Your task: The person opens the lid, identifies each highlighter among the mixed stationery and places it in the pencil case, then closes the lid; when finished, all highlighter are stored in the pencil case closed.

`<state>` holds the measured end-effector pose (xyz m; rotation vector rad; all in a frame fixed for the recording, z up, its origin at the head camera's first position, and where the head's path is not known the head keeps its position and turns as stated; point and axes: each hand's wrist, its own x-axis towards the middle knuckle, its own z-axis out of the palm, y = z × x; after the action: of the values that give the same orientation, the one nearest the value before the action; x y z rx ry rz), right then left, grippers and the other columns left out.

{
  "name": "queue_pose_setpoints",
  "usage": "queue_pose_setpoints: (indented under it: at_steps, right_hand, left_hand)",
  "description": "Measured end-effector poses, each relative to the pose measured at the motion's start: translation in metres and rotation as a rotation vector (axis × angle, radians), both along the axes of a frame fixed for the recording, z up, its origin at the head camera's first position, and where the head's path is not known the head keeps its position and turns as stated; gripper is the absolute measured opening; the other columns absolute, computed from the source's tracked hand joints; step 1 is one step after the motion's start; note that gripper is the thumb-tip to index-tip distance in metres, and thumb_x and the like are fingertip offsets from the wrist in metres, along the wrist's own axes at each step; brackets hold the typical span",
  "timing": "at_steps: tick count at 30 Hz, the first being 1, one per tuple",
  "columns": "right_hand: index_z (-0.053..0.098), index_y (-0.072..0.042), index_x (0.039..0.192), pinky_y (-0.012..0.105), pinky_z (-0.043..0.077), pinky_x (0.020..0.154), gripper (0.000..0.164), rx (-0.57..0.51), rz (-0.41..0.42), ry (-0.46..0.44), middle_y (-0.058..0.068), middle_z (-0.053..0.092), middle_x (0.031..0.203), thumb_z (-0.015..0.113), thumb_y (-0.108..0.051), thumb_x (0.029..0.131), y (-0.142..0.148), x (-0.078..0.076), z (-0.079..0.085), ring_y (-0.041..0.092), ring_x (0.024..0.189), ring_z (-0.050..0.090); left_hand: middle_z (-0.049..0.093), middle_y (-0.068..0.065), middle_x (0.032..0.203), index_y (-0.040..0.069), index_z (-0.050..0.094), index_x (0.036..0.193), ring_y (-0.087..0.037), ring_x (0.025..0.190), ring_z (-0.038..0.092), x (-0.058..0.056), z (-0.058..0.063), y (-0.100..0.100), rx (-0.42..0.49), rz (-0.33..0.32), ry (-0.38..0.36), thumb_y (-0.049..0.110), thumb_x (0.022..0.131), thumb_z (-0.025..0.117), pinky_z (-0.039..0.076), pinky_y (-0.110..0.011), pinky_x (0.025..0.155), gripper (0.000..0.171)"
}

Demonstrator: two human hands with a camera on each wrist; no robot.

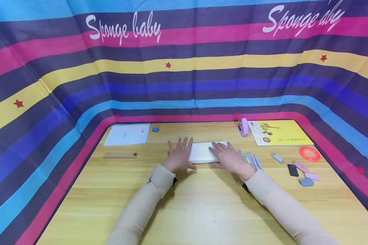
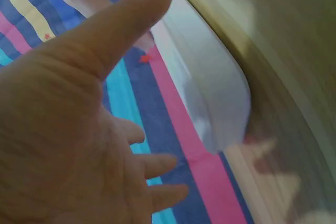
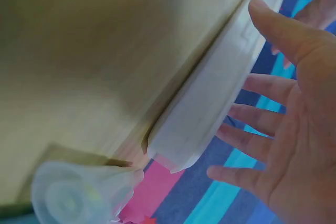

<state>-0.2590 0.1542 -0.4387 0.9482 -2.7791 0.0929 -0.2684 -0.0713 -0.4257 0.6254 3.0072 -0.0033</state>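
Observation:
A flat white case point(image 1: 199, 152) with rounded ends lies in the middle of the wooden table. My left hand point(image 1: 180, 154) is at its left end, fingers spread and straight. The right hand point(image 1: 228, 156) reaches over the case's right part, its fingers extended too. In the left wrist view the thumb overlaps the case point(image 2: 210, 82); whether it touches cannot be told. In the right wrist view the straight fingers lie along the far side of the case point(image 3: 210, 82), with the thumb near its top. Several pens point(image 1: 254, 160) lie just right of the right hand, partly hidden by it.
On the left are a pale notebook point(image 1: 125, 135), a small blue object point(image 1: 155, 129) and a tan strip point(image 1: 120, 155). Rightward stand a purple stapler point(image 1: 243, 127), a yellow book point(image 1: 283, 132), a red-orange ring point(image 1: 309, 154) and several small blocks, one black point(image 1: 292, 170). A striped cloth encloses the table.

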Motion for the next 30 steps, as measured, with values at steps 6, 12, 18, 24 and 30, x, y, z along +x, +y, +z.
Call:
queue_pose_setpoints:
  at_steps: [6, 12, 18, 24, 30]
  right_hand:
    - [0.049, -0.005, 0.122, 0.046, 0.037, 0.086, 0.065, 0.049, 0.087, 0.096, 0.014, 0.046, 0.124, 0.063, -0.045, 0.073, 0.0, -0.005, 0.003, 0.03, 0.109, 0.044]
    - [0.048, -0.005, 0.123, 0.046, 0.037, 0.087, 0.062, 0.039, 0.107, 0.073, 0.019, 0.042, 0.126, 0.063, -0.041, 0.075, -0.002, -0.007, 0.005, 0.033, 0.111, 0.043]
    - [0.051, -0.005, 0.121, 0.043, 0.044, 0.078, 0.059, 0.053, 0.117, 0.109, 0.019, 0.05, 0.118, 0.063, -0.039, 0.075, 0.002, -0.013, 0.004, 0.032, 0.105, 0.049]
    - [0.05, 0.003, 0.118, 0.041, 0.048, 0.069, 0.057, 0.174, 0.188, 0.202, 0.023, 0.052, 0.113, 0.058, -0.038, 0.079, 0.002, -0.013, 0.0, 0.036, 0.097, 0.053]
    - [0.051, 0.006, 0.115, 0.037, 0.05, 0.059, 0.054, 0.226, 0.232, 0.322, 0.024, 0.055, 0.108, 0.052, -0.035, 0.081, -0.002, -0.012, -0.008, 0.036, 0.09, 0.056]
  left_hand:
    - [0.011, -0.012, 0.143, 0.009, 0.003, 0.14, -0.033, 0.128, 0.004, -0.013, -0.003, -0.009, 0.03, 0.015, -0.082, 0.066, 0.054, 0.064, -0.017, -0.062, 0.084, 0.12]
    - [0.008, -0.005, 0.145, 0.01, 0.0, 0.14, -0.03, 0.129, 0.0, -0.017, -0.009, -0.023, 0.094, 0.003, -0.062, 0.062, 0.057, 0.066, -0.018, -0.06, 0.085, 0.118]
    - [-0.002, -0.006, 0.145, 0.015, 0.012, 0.14, -0.032, 0.128, -0.01, -0.028, -0.021, -0.032, 0.035, -0.004, 0.007, 0.079, 0.054, 0.048, -0.014, -0.063, 0.087, 0.114]
    - [-0.016, -0.007, 0.142, 0.018, 0.022, 0.139, -0.032, 0.126, -0.017, -0.032, -0.025, -0.032, 0.042, -0.022, -0.001, 0.083, 0.049, 0.044, -0.017, -0.063, 0.085, 0.112]
    - [-0.018, -0.006, 0.142, 0.012, 0.028, 0.136, -0.032, 0.127, -0.015, -0.032, -0.025, -0.028, 0.071, -0.043, -0.022, 0.08, 0.052, 0.049, -0.015, -0.062, 0.087, 0.11]
